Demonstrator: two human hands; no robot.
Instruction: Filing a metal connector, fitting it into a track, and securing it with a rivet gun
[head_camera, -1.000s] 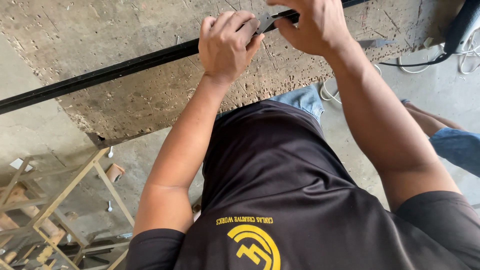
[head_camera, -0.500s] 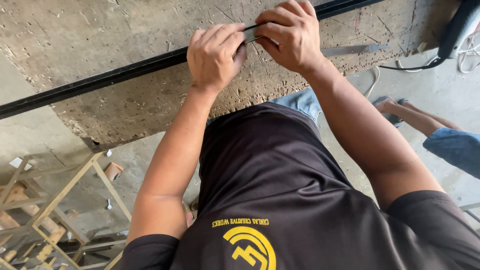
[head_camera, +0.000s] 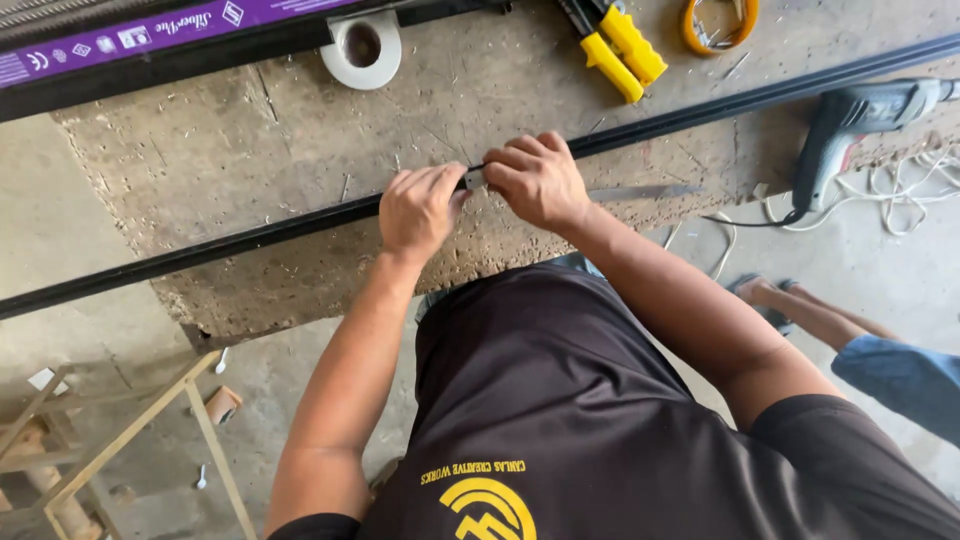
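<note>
Between both hands' fingers (head_camera: 455, 195), small metal piece (head_camera: 474, 179) touches black rail (head_camera: 250, 238).

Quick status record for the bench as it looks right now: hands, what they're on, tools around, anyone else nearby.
left hand: closed on the long black rail
right hand: pinching a small grey piece at the rail
surface: rough worn worktop
tools: yellow-handled snips; power drill at right, white cord beside it
other items: tape roll; orange coil; purple-labelled box
nearby: another person's foot
</note>
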